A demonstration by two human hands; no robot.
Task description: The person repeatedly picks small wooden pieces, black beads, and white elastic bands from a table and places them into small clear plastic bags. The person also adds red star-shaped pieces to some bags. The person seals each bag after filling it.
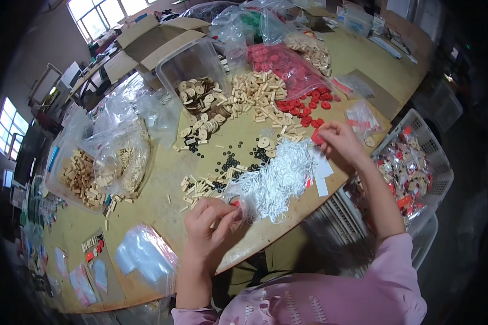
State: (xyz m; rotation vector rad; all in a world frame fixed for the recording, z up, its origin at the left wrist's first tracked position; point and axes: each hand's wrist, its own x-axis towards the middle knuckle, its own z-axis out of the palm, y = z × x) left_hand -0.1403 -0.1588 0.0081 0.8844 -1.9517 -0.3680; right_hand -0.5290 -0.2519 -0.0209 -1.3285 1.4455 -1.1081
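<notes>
- While we look down through the head view, our left hand (211, 219) in the lower middle of the frame is pinched shut on a small clear plastic bag (238, 203) with something red inside, just beside the heap of white strings (276, 181).
- Our right hand (336, 140), right of centre, closes its fingertips on one red disc (316, 137) at the edge of the loose red discs (306, 105).
- To do this well, we judge that the bag's mouth should be kept spread with the left thumb while the right hand lifts only one disc, clear of its neighbours.
- Counting: two hands of ours, one red disc in the fingers, one small bag in the grasp.
- One large bag of red discs (279, 62) lies at upper centre; the loose discs number too many to count.
- One clear tub (192, 62) stands by the round wooden discs (200, 100); wooden sticks (257, 89) and black beads (230, 161) lie in uncounted heaps.
- One white basket (436, 151) of packed pieces sits at the right, off the wooden table (162, 179).
</notes>
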